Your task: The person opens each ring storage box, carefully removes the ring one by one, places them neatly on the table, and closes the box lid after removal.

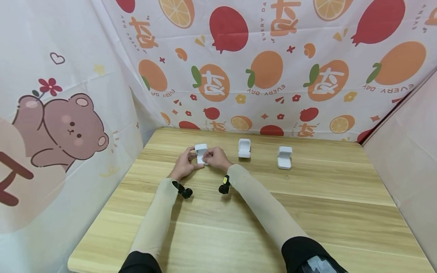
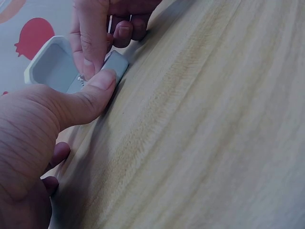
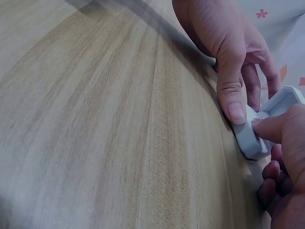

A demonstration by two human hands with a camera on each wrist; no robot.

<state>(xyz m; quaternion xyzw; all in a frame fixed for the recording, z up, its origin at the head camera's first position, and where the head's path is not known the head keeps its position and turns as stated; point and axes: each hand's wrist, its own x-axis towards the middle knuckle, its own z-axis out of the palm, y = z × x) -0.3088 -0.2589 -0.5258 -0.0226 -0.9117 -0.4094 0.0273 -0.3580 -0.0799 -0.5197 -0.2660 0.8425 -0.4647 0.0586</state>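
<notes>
A small white ring box (image 1: 201,147) stands with its lid up near the table's back left. My left hand (image 1: 184,165) grips it from the left, its thumb (image 2: 102,80) on the front edge of the base. From the other side my right hand (image 1: 217,158) reaches into the box. Between its thumb and finger it pinches a silver ring (image 2: 81,80) with a sparkling top, down at the box's cushion. Fingers hide most of the ring, so I cannot tell how deep it sits.
Two more white ring boxes, a middle one (image 1: 244,148) and a right one (image 1: 285,157), stand with lids up along the back of the wooden table (image 1: 327,212). A thin ring (image 1: 286,177) lies before the right box. Printed cloth (image 1: 269,102) hangs behind.
</notes>
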